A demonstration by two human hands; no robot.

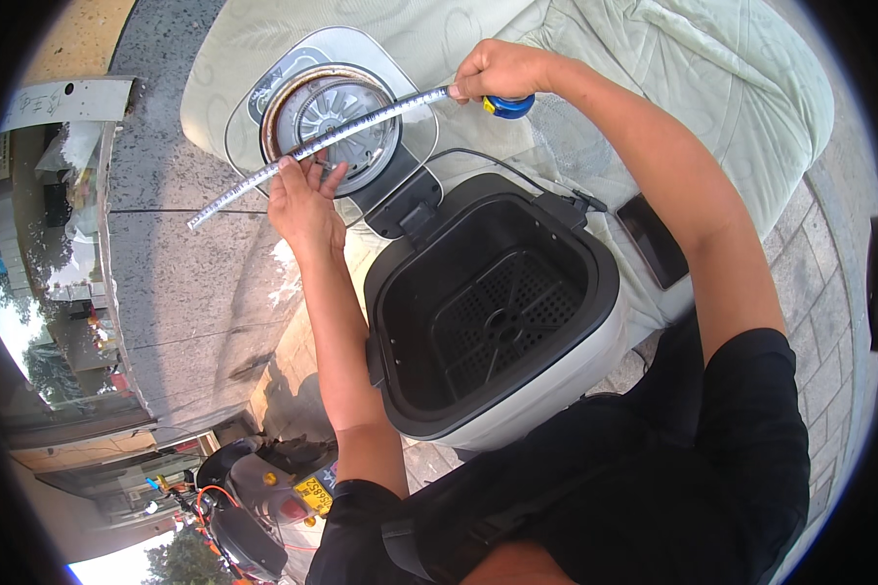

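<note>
Stretching diagonally across the open lid's round metal heating element (337, 122), the steel measuring tape (361, 125) runs from pinching left-hand fingers (298, 175) up-right to the right hand (498, 73) clasping its blue case (509, 105).

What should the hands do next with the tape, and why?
Probably pull the measuring tape straight. It sags across the round fan plate in the open lid, pinned by the left hand while the right hand holds the blue case.
</note>
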